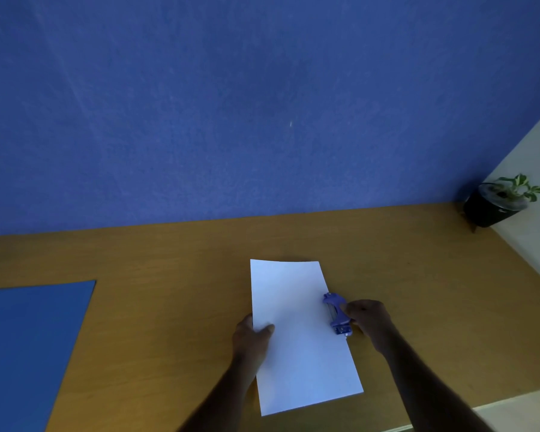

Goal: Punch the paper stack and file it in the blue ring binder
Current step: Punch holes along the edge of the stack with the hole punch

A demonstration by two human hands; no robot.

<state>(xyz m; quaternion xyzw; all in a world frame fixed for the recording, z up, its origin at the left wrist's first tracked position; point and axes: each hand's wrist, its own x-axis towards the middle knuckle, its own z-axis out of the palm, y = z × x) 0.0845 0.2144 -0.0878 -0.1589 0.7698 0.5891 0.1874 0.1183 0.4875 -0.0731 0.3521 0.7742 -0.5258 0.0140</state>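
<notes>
A white paper stack (296, 332) lies lengthwise on the wooden desk (169, 275) in front of me. My left hand (251, 336) grips its left edge, thumb on top of the sheets. A small blue hole punch (337, 313) sits over the stack's right edge, and my right hand (370, 322) is closed on the punch from the right. The blue ring binder (28, 344) lies shut and flat at the desk's left, apart from the paper.
A blue wall (262, 104) rises behind the desk. A small potted plant in a black pot (496, 204) stands at the far right corner. The desk's right edge runs diagonally past the plant toward a pale floor.
</notes>
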